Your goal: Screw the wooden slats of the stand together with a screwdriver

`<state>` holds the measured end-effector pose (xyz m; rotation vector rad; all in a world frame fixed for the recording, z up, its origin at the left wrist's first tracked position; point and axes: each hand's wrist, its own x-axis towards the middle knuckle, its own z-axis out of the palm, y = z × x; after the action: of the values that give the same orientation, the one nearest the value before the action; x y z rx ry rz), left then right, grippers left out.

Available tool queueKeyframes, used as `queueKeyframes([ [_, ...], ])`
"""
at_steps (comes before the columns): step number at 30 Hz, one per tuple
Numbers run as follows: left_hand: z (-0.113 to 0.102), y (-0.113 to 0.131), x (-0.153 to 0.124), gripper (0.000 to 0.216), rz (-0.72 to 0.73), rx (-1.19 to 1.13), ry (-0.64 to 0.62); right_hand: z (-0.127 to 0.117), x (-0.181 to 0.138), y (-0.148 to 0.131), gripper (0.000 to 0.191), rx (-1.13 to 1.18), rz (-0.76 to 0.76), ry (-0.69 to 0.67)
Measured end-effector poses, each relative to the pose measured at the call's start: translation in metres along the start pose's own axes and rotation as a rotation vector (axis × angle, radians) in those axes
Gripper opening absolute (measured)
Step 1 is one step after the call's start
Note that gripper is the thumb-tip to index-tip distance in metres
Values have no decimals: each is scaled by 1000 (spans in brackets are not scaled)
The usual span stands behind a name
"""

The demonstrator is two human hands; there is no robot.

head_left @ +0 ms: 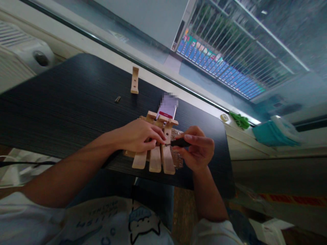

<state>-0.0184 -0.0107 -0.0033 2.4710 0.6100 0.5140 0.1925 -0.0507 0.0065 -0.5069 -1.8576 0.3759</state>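
Note:
A small wooden assembly of pale slats (155,156) lies near the front edge of the black table (63,102). My left hand (139,136) rests on top of it, fingers curled and pressing the slats down. My right hand (198,148) is closed round a small black-handled screwdriver (180,143), its tip touching the side of the rightmost slat. A clear plastic bag (177,160) lies under the assembly's right side.
A loose wooden bracket (134,80) stands farther back on the table, with a small screw (117,99) to its left. A phone (167,110) lies just behind the assembly. On the window ledge to the right lie a green item (240,120) and teal cloth (270,134).

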Motion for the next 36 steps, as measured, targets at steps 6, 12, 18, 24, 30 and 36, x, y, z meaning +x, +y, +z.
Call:
queueKeyframes([
  [6, 1, 0, 0, 38, 10, 1, 21, 0, 1, -1, 48, -58, -10, 23],
  [12, 0, 0, 0, 37, 7, 6, 16, 1, 0, -2, 53, -79, -22, 40],
  [18, -1, 1, 0, 38, -10, 20, -1, 0, 1, -2, 53, -71, -75, 14],
  [24, -1, 1, 0, 36, -9, 9, -17, -6, 1, -4, 46, 82, 16, -138],
  [30, -2, 2, 1, 34, -4, -5, -15, -6, 2, -11, 43, 220, 111, -188],
  [36, -2, 1, 0, 35, 10, -31, -14, -8, -2, -7, 42, 241, 166, -133],
])
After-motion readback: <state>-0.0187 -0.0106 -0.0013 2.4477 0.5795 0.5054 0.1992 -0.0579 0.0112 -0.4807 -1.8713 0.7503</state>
